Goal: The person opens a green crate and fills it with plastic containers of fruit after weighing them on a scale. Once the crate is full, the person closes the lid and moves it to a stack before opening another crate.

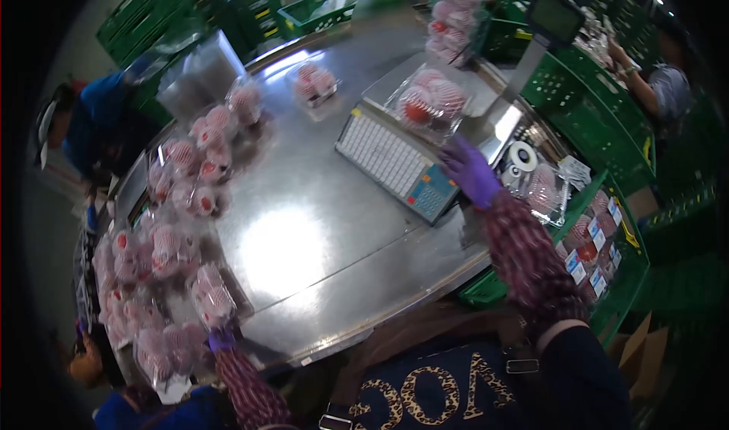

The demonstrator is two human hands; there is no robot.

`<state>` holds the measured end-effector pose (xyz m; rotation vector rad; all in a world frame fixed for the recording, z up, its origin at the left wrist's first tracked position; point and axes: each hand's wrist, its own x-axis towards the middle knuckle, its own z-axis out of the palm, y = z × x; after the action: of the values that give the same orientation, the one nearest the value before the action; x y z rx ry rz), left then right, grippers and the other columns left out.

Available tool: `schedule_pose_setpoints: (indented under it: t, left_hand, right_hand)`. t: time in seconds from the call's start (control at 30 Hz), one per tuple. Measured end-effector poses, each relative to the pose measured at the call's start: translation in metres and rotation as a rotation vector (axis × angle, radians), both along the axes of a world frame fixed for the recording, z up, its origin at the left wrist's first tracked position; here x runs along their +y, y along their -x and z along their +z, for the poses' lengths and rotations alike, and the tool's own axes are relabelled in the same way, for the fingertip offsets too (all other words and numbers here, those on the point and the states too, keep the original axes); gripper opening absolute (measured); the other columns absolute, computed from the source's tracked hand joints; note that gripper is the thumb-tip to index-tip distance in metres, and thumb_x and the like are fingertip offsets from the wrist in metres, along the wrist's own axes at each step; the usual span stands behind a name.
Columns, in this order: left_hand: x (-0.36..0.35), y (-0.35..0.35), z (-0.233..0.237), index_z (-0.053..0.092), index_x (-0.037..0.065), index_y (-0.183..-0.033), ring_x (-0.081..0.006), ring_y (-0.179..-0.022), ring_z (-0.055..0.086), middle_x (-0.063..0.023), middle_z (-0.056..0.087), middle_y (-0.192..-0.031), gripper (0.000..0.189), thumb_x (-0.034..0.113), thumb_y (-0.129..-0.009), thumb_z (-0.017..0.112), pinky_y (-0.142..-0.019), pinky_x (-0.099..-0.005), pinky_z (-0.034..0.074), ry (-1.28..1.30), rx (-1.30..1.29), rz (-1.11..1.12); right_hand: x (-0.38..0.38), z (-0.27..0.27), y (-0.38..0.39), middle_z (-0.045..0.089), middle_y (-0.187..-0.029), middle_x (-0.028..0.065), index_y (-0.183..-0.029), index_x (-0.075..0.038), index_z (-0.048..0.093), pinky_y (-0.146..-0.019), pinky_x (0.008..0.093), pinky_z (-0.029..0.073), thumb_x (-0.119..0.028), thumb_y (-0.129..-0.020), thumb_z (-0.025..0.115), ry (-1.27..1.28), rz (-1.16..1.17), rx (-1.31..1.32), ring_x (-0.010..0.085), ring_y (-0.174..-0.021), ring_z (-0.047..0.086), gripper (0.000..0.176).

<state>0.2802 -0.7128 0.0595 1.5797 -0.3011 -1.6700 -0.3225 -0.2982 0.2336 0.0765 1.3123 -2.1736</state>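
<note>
My right hand (469, 173), in a purple glove, is at the near edge of a clear pack of net-wrapped red fruit (431, 102) on the weighing scale. Its fingers lie over the corner of the scale's keypad (387, 160). At the lower left, my left hand (222, 340), also gloved in purple, touches the near end of another fruit pack (213, 295); its fingers are small and partly hidden by the pack. Many similar packs (168, 252) crowd the left side of the steel table (304, 293).
A lone pack (312, 83) sits at the table's far side, and stacked packs (454, 20) stand beyond the scale. Label rolls (522, 157) lie right of my right hand. A green crate (634, 278) holds labelled packs. People stand at the left (99, 119) and right (664, 88).
</note>
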Motion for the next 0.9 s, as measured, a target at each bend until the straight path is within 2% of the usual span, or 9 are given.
schedule_pose_setpoints:
  t: [0.17, 0.3, 0.37, 0.4, 0.5, 0.63, 0.73, 0.87, 0.9]
  left_hand:
    - [0.050, 0.024, 0.016, 0.055, 0.002, -0.080, -0.0211, -0.082, 0.053, -0.0099, 0.054, -0.091, 0.005, 0.004, -0.076, 0.052, -0.079, -0.0330, 0.046, 0.186, 0.226, -0.206]
    - [0.095, 0.081, 0.041, 0.053, 0.004, -0.087, -0.0190, -0.084, 0.052, -0.0076, 0.052, -0.095, 0.015, 0.000, -0.073, 0.052, -0.084, -0.0308, 0.044, 0.475, 0.361, -0.513]
    - [0.123, 0.129, 0.074, 0.050, 0.004, -0.097, -0.0199, -0.092, 0.050, -0.0082, 0.050, -0.104, 0.026, -0.001, -0.072, 0.050, -0.089, -0.0307, 0.042, 0.464, 0.460, -0.636]
    - [0.143, 0.166, 0.103, 0.047, 0.003, -0.105, -0.0213, -0.100, 0.049, -0.0094, 0.048, -0.111, 0.034, -0.002, -0.071, 0.049, -0.093, -0.0311, 0.039, 0.371, 0.526, -0.680]
    - [0.190, 0.283, 0.156, 0.034, -0.001, -0.121, -0.0261, -0.120, 0.037, -0.0172, 0.038, -0.128, 0.052, -0.001, -0.071, 0.048, -0.103, -0.0350, 0.029, 0.405, 0.753, -0.864]
    - [0.236, 0.428, 0.169, 0.051, 0.006, -0.090, -0.0201, -0.097, 0.050, -0.0064, 0.054, -0.095, 0.015, 0.001, -0.075, 0.050, -0.095, -0.0354, 0.036, 0.258, 0.889, -1.000]
    - [0.272, 0.515, 0.150, 0.052, 0.008, -0.085, -0.0195, -0.098, 0.051, -0.0054, 0.055, -0.094, 0.014, 0.001, -0.074, 0.054, -0.090, -0.0354, 0.041, 0.248, 0.892, -1.113]
    - [0.316, 0.501, 0.173, 0.035, 0.014, -0.126, -0.0237, -0.105, 0.048, -0.0074, 0.047, -0.115, 0.047, 0.028, -0.085, 0.053, -0.088, -0.0379, 0.043, -0.101, 0.817, -1.553]
    - [0.327, 0.482, 0.178, 0.018, 0.015, -0.136, -0.0234, -0.114, 0.041, -0.0076, 0.036, -0.129, 0.067, 0.041, -0.084, 0.051, -0.093, -0.0394, 0.039, -0.126, 0.973, -1.645]
  right_hand:
    - [-0.016, -0.024, 0.038, 0.053, -0.094, 0.0096, -0.100, -0.003, 0.051, -0.080, 0.0295, 0.046, -0.016, -0.080, 0.060, 0.169, 0.017, -0.051, 0.0199, -0.088, 0.053, 0.026]
    - [0.054, -0.059, 0.037, 0.052, -0.088, 0.0083, -0.092, -0.002, 0.051, -0.074, 0.0281, 0.046, -0.007, -0.077, 0.058, 0.030, 0.057, 0.578, 0.0191, -0.081, 0.053, 0.018]
    - [0.096, -0.042, 0.011, 0.052, -0.086, 0.0079, -0.089, -0.003, 0.049, -0.070, 0.0286, 0.045, -0.004, -0.075, 0.053, 0.067, 0.017, 0.345, 0.0182, -0.076, 0.052, 0.015]
    - [0.115, -0.016, -0.005, 0.051, -0.084, 0.0074, -0.089, -0.004, 0.048, -0.068, 0.0288, 0.045, -0.003, -0.074, 0.050, 0.251, 0.018, -0.044, 0.0175, -0.074, 0.051, 0.015]
    - [0.159, 0.006, -0.044, 0.049, -0.081, 0.0052, -0.092, -0.006, 0.046, -0.066, 0.0287, 0.044, -0.003, -0.071, 0.049, 0.108, -0.099, 0.097, 0.0162, -0.071, 0.049, 0.021]
    - [0.194, 0.017, -0.085, 0.050, -0.080, 0.0030, -0.093, -0.008, 0.045, -0.066, 0.0285, 0.044, -0.004, -0.070, 0.052, 0.077, -0.185, 0.021, 0.0155, -0.070, 0.051, 0.024]
    - [0.201, 0.031, -0.110, 0.052, -0.081, 0.0041, -0.091, -0.009, 0.045, -0.066, 0.0284, 0.044, -0.003, -0.070, 0.053, 0.055, -0.118, 0.039, 0.0153, -0.069, 0.053, 0.024]
    - [0.194, 0.033, -0.130, 0.056, -0.082, 0.0068, -0.106, -0.002, 0.046, -0.063, 0.0279, 0.045, 0.002, -0.067, 0.053, 0.073, 0.049, -0.023, 0.0161, -0.071, 0.056, 0.040]
    - [0.189, 0.036, -0.134, 0.057, -0.083, 0.0077, -0.110, 0.002, 0.046, -0.063, 0.0279, 0.046, 0.006, -0.065, 0.052, 0.024, 0.099, -0.054, 0.0158, -0.072, 0.056, 0.045]
